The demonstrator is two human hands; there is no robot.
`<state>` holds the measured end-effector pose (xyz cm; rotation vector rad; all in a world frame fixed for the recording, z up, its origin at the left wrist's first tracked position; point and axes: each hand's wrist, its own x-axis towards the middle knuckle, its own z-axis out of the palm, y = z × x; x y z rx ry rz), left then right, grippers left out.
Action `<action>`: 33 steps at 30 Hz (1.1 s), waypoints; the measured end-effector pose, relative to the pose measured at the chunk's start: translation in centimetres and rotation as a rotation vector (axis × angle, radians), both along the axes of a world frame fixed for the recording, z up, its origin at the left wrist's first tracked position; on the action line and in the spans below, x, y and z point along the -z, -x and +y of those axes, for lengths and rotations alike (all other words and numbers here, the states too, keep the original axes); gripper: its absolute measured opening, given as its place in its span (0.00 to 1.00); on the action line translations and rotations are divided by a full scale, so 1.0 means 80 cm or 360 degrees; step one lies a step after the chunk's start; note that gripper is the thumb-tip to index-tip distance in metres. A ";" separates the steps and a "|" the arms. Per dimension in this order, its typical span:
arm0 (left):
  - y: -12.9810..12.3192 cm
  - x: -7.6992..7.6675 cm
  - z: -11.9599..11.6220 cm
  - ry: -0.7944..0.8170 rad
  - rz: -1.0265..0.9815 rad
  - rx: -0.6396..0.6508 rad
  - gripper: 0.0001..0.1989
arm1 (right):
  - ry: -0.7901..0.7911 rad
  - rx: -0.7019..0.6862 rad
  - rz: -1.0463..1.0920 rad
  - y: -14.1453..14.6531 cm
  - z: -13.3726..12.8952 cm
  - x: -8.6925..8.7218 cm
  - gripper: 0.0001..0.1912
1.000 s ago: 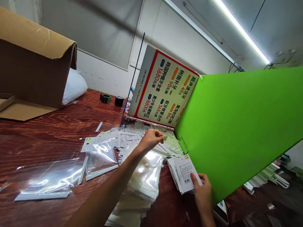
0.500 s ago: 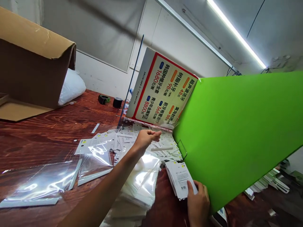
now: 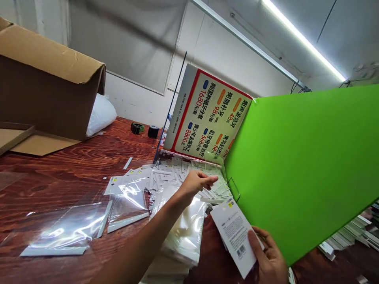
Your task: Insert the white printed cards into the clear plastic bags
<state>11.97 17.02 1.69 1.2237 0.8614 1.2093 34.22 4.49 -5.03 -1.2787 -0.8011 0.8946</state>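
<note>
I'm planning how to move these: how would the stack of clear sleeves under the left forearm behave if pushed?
The stack of clear sleeves would probably slide and fan out, as its glossy layers look unevenly piled. Each one is likely floppy and light, the film looking thin and see-through.

White wall at the back; I note a large grey panel on it. Lit tube light slants across the ceiling, a metal rail roughly parallel. Below, I see a reddish-brown wood-grain table.
</note>
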 end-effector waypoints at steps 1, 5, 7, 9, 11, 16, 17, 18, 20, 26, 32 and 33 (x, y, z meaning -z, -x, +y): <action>-0.001 0.000 -0.001 -0.0001 -0.0003 0.0066 0.18 | 0.0019 -0.0020 0.0003 0.005 0.003 -0.001 0.36; -0.002 -0.002 -0.006 0.0028 0.0047 0.0314 0.18 | 0.0011 0.0013 0.0118 0.022 0.016 -0.001 0.38; -0.001 -0.004 -0.008 0.0038 0.0061 0.0367 0.18 | -0.0015 0.0051 0.0196 0.029 0.019 -0.002 0.38; 0.001 -0.005 -0.008 0.0046 0.0065 0.0369 0.17 | -0.0048 0.0113 0.0245 0.034 0.019 -0.004 0.37; 0.003 -0.005 -0.007 0.0050 0.0064 0.0358 0.17 | -0.0077 0.0151 0.0270 0.038 0.017 -0.007 0.37; 0.004 -0.006 -0.005 -0.0024 0.0032 0.0302 0.17 | -0.0011 0.0020 0.0286 0.038 0.010 -0.008 0.37; 0.005 -0.006 -0.005 -0.0042 0.0034 0.0304 0.17 | 0.0010 -0.0007 0.0280 0.036 0.009 -0.008 0.37; 0.005 -0.006 -0.006 -0.0055 0.0041 0.0316 0.18 | 0.0028 -0.0027 0.0275 0.035 0.008 -0.007 0.37; 0.005 -0.006 -0.007 -0.0069 0.0067 0.0383 0.19 | 0.0030 -0.0039 0.0251 0.031 0.009 -0.006 0.36; 0.005 -0.003 -0.007 -0.0053 0.0078 0.0559 0.20 | 0.0008 -0.0173 0.0313 0.025 0.013 -0.006 0.36; 0.001 -0.003 -0.011 -0.0033 0.0072 0.0660 0.20 | -0.0023 0.0067 0.0435 0.043 0.013 -0.021 0.41; -0.001 -0.003 -0.012 -0.0032 0.0090 0.0696 0.20 | -0.0061 0.0144 0.0464 0.049 0.015 -0.023 0.42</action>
